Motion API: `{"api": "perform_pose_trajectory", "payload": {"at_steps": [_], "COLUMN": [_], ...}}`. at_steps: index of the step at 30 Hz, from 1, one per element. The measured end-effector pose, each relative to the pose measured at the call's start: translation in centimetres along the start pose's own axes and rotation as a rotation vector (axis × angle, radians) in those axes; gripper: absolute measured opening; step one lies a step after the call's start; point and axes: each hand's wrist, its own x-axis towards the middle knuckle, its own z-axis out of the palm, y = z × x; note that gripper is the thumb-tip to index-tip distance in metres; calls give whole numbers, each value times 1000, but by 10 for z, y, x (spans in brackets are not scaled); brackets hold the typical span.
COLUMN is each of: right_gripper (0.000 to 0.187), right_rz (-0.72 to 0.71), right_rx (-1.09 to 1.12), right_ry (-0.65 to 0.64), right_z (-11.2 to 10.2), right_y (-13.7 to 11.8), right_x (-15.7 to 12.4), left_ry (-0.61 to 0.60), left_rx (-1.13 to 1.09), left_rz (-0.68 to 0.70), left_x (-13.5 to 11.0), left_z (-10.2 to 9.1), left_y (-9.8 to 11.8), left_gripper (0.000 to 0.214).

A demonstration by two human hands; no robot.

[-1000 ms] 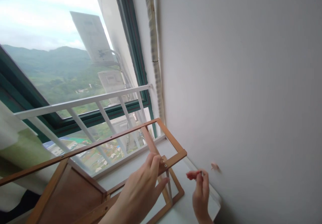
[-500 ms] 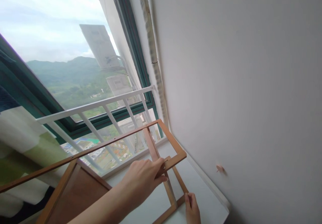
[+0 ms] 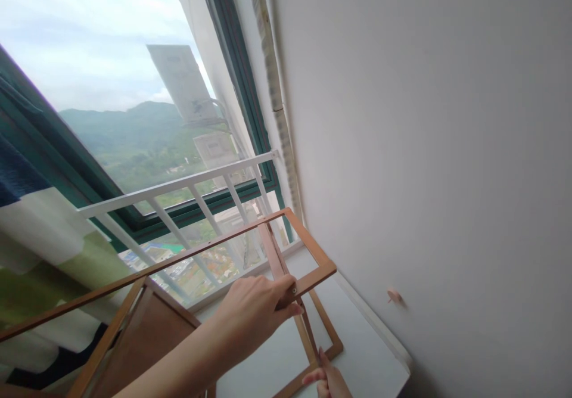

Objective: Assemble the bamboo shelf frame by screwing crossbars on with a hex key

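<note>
My left hand (image 3: 268, 297) reaches in from the lower left, its fingers closed round the near side of a brown wooden frame (image 3: 308, 237), where a screw head shows. A pinkish wooden slat (image 3: 272, 249) runs from the frame's far rail down behind that hand. Below, at the bottom of the picture, my right hand (image 3: 330, 380) pinches the slat's lower end, just above a second, lower wooden frame (image 3: 333, 332). A brown wooden panel (image 3: 138, 338) stands to the left under the long rail (image 3: 179, 258).
Beneath the frames lies a white surface (image 3: 370, 326) meeting the grey wall (image 3: 424, 148). A white railing (image 3: 192, 180) crosses the green-framed window (image 3: 243, 70). A patterned curtain (image 3: 49, 255) hangs at left. A small pink hook (image 3: 393, 295) sticks out from the wall.
My right hand has left the lower frame's corner and moved slightly left, onto the slat's lower end. My left hand keeps its hold. The whole view has shifted a little.
</note>
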Motion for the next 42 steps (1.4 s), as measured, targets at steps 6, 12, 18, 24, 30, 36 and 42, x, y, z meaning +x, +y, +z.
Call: {"api": "perform_pose_trajectory", "payload": {"at_steps": [6,12,18,24,30,36,42], "right_gripper": [28,28,27,28,31,33,37], "right_rz": [125,161,176,206,220,222,200], "right_rx": [-16,17,60,59,65,81,94], "right_ry": [-72,-80,-74,-57,-21,-25,-56], "right_z": [5,11,13,13,16,15,10], "right_y": [-9,-16,-21,-22,-25,-24,-19], "right_x": [-5,-14,-20,-21,-22,-26,-24], "left_ry": [-1,-4,9,25,40,70,47], "left_rx": [-26,-27,-41,-49,-108,-86,-144], "left_rz": [-1,-4,14,-2,6,-16,-23], "left_x": [-2,-4,-5,-7,-10,-13,-13], "left_z": [0,2,3,4,4,0,-7], "left_y": [3,4,8,9,9,15,14], "left_gripper": [25,28,25,23,28,47,48]}}
